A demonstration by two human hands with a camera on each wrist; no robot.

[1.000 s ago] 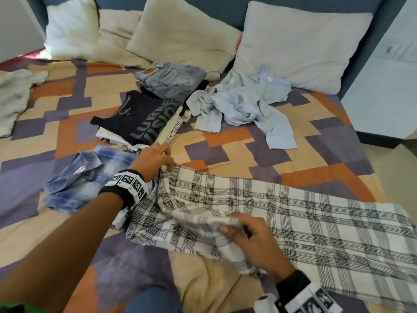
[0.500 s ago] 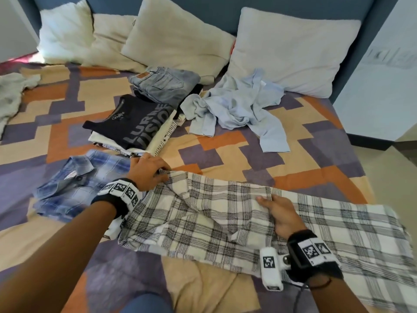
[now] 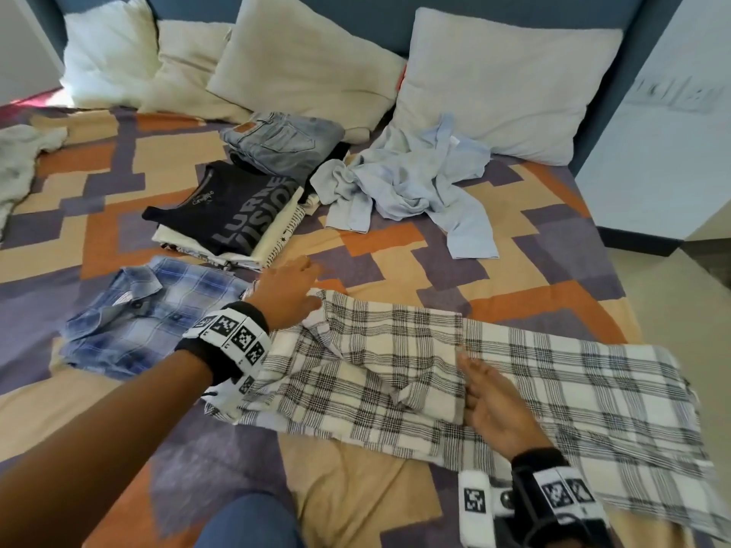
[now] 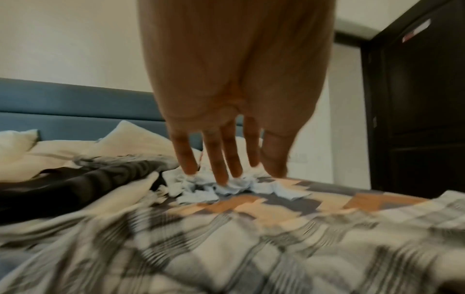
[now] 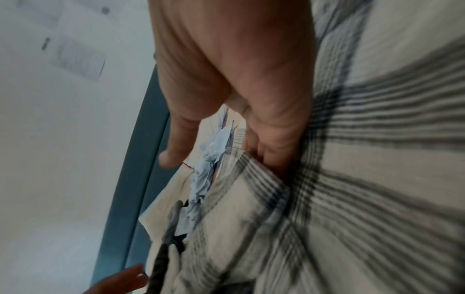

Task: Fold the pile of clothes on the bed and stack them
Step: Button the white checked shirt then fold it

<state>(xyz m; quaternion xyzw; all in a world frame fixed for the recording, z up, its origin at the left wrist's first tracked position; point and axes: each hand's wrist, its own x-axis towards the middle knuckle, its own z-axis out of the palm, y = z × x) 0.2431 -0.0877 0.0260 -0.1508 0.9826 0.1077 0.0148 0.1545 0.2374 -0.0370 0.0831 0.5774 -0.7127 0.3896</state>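
Both forearms were bare, no sleeves. Left wrist band point(image 3: 227, 342): black cuff carrying a curved white strip of square black-and-white coded tags. Right wrist band point(image 3: 553, 492): the same black cuff with tags, plus a white cylindrical unit point(image 3: 474, 504) on its left side bearing one tag. Blue trouser knee point(image 3: 249, 524) at near edge.

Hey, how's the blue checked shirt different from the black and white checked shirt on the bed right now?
The blue checked shirt is folded into a compact bundle with its collar showing; the black and white checked shirt lies spread long across the bed, only partly folded. No hand touches the blue one, while the right hand rests flat on the black and white one and the left hand reaches past its upper corner. Both are checked and lie on the patterned bedspread.
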